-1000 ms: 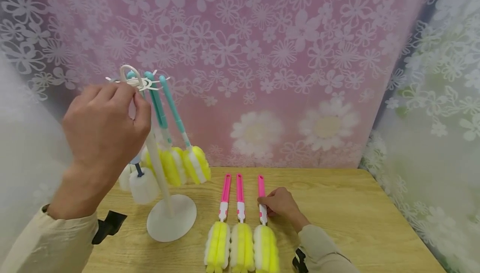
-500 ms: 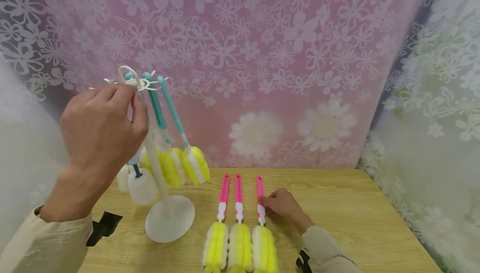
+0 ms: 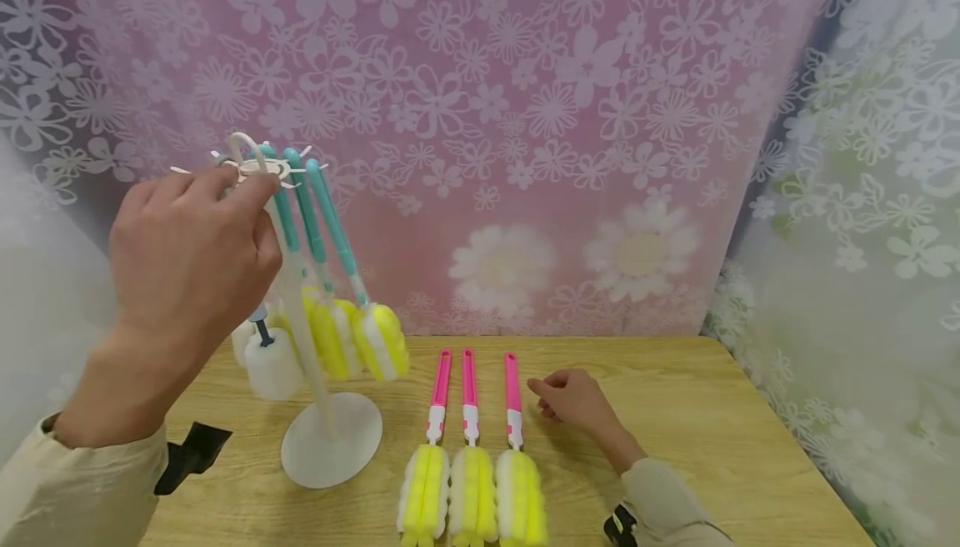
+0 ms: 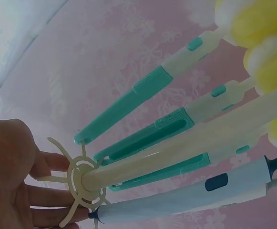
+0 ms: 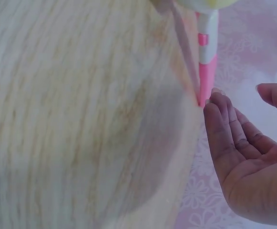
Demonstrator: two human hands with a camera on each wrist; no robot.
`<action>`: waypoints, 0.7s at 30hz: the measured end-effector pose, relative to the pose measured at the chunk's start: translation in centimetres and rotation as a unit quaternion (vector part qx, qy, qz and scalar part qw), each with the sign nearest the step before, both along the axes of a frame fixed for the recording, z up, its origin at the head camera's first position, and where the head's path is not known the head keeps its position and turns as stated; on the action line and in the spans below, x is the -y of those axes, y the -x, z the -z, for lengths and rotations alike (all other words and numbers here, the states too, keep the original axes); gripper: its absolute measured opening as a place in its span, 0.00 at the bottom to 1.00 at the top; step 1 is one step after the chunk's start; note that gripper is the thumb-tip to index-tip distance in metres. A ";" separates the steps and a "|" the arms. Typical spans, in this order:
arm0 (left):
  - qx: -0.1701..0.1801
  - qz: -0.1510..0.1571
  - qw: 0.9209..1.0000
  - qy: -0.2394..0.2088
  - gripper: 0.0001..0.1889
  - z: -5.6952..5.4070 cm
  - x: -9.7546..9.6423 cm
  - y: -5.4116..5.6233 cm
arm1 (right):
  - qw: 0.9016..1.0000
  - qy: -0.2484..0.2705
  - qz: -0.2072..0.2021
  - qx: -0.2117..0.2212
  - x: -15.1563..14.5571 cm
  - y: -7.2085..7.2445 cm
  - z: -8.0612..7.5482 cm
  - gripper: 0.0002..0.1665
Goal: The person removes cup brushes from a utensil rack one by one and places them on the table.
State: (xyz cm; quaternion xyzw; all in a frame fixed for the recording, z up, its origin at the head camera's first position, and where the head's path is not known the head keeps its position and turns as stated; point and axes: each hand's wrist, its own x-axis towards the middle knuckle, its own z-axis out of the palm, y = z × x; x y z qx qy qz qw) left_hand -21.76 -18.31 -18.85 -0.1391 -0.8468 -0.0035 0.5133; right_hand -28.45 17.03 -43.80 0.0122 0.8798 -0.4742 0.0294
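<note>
My left hand (image 3: 191, 255) grips the hooked ring (image 4: 76, 183) at the top of a white hanging stand (image 3: 303, 322). From its hooks hang three sponge bottle brushes with teal handles (image 3: 330, 213) and yellow-and-white heads. White-headed brushes (image 3: 273, 368) hang nearer the hand, one with a pale blue handle (image 4: 186, 191). Three pink-handled sponge brushes lie side by side on the table, the rightmost pink-handled brush (image 3: 513, 384) a little apart at its handle. Just right of that handle, my right hand (image 3: 577, 401) is held with fingers loosely bent and nothing between them.
The stand's round white base (image 3: 333, 447) rests on the wooden table (image 3: 675, 447), left of the pink-handled brushes. A pink floral curtain (image 3: 487, 155) hangs behind the table, and a pale floral curtain (image 3: 862, 322) borders the right side.
My right hand has let go of the rightmost pink-handled brush and moved off to its right. The left hand's grip has shifted at the ring, and the ring with its hanging brushes has turned slightly.
</note>
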 end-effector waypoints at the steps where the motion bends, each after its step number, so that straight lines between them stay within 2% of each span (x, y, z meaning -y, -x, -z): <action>1: 0.012 -0.003 1.000 -0.003 0.19 -0.1 0.0 -0.1 | 1.000 0.001 0.001 -0.002 0.0 0.0 -0.1 0.18; 4: 0.046 -0.007 0.999 -0.013 0.18 -0.2 0.0 -0.3 | 1.000 0.011 -0.001 -0.010 0.0 0.0 -0.6 0.17; 6: 0.052 -0.003 0.999 -0.013 0.18 -0.3 -0.1 -0.3 | 1.000 0.023 -0.004 -0.017 0.1 -0.1 -0.9 0.17; 10: 0.029 0.005 0.999 0.013 0.17 -0.2 0.0 -0.2 | 0.998 0.044 -0.012 -0.033 0.4 -0.2 -1.8 0.16; 15: 0.007 0.009 0.999 0.040 0.22 -0.1 0.3 -0.2 | 0.997 0.055 -0.032 -0.048 1.6 -0.3 -3.5 0.15; 18: 0.009 0.027 0.999 0.020 0.22 -0.1 0.3 -0.2 | 0.994 0.071 -0.048 -0.064 2.3 -0.6 -4.9 0.16; 21: 0.013 0.051 0.998 -0.019 0.19 0.0 0.2 -0.2 | 0.991 0.083 -0.066 -0.085 3.2 -1.1 -6.5 0.15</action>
